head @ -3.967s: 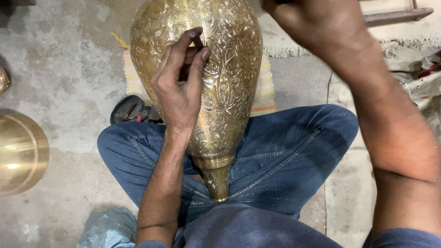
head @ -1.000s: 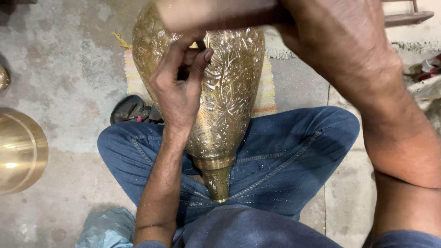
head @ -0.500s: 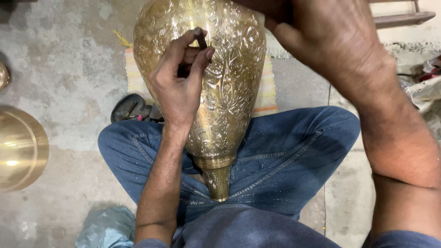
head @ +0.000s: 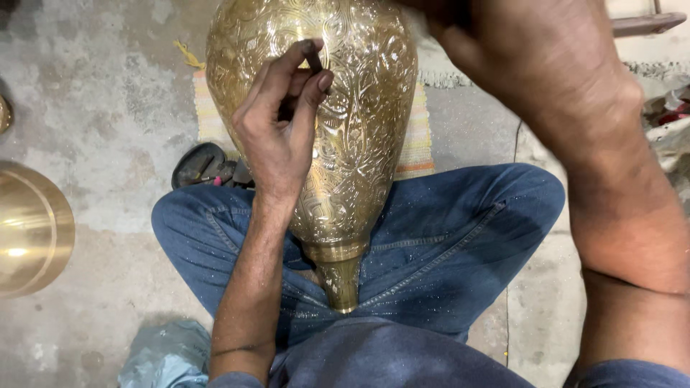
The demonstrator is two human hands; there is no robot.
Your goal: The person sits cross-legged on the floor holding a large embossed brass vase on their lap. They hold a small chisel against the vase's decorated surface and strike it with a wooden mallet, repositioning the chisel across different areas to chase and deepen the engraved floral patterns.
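Pinching a small dark chisel (head: 313, 54) against the engraved brass vase (head: 359, 144), my left hand (head: 277, 133) was closed; my right hand (head: 517, 50) blurred, grip untellable.

Bare floor (head: 93, 108) left of brass vase (head: 359, 144), brass bowl (head: 29, 230) at edge, sandal (head: 205, 165) beside knee

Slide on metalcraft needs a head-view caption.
Left hand presses a small dark tool against an engraved brass vase.
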